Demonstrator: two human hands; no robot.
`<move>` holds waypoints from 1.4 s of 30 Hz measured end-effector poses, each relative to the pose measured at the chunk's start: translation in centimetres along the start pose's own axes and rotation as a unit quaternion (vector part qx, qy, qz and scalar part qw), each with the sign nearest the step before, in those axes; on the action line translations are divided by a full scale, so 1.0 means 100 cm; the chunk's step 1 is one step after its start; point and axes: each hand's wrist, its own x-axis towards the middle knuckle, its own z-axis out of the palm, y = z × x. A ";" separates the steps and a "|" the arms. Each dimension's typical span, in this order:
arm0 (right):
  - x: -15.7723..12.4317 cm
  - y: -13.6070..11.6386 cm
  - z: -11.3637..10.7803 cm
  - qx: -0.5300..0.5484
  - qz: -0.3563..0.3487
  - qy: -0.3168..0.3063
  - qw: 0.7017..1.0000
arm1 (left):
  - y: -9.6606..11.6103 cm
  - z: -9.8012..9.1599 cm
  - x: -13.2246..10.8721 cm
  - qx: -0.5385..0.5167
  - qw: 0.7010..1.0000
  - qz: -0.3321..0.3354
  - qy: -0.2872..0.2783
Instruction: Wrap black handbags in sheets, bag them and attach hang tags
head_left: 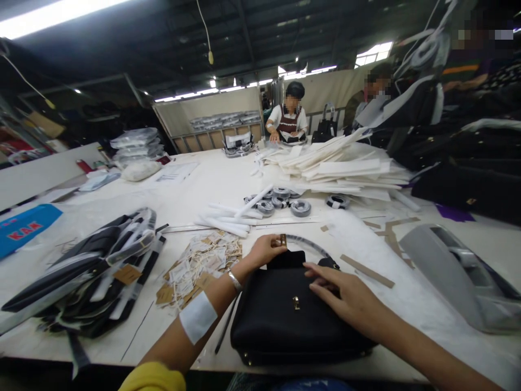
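A black handbag (277,315) lies on the table right in front of me, with a gold clasp (296,303) on its front. My left hand (264,251) is closed at the bag's raised flap (287,259), pinching its end beside a small gold-brown metal piece (284,239). Over the bag's upper right side is my right hand (340,290), its fingers stretched out and seeming to rest on the black surface. Behind the flap curves the wrapped handle (307,240). A white patch (198,317) is on my left forearm.
Left of the bag lie a heap of tags (199,266) and a pile of partly wrapped black bags (101,266). Beyond are white rolls (228,220), coiled straps (280,200) and stacked white strips (345,168). A grey plastic holder (459,277) stands right. A co-worker (288,117) sits opposite.
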 end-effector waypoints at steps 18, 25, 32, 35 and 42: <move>-0.023 -0.032 0.038 0.466 0.166 -0.060 0.867 | 0.053 0.008 -0.122 0.155 0.938 0.295 0.093; -0.024 -0.024 0.045 0.462 0.177 -0.065 0.867 | 0.055 0.005 -0.126 0.140 0.938 0.314 0.055; -0.017 -0.013 0.047 0.434 0.168 -0.044 0.884 | 0.054 0.000 -0.129 0.057 0.977 0.203 -0.020; -0.015 -0.008 0.047 0.442 0.141 -0.041 0.885 | 0.053 0.002 -0.129 0.009 0.984 0.179 0.000; -0.015 -0.007 0.047 0.465 0.137 -0.042 0.874 | 0.056 0.001 -0.128 -0.009 0.986 0.169 0.012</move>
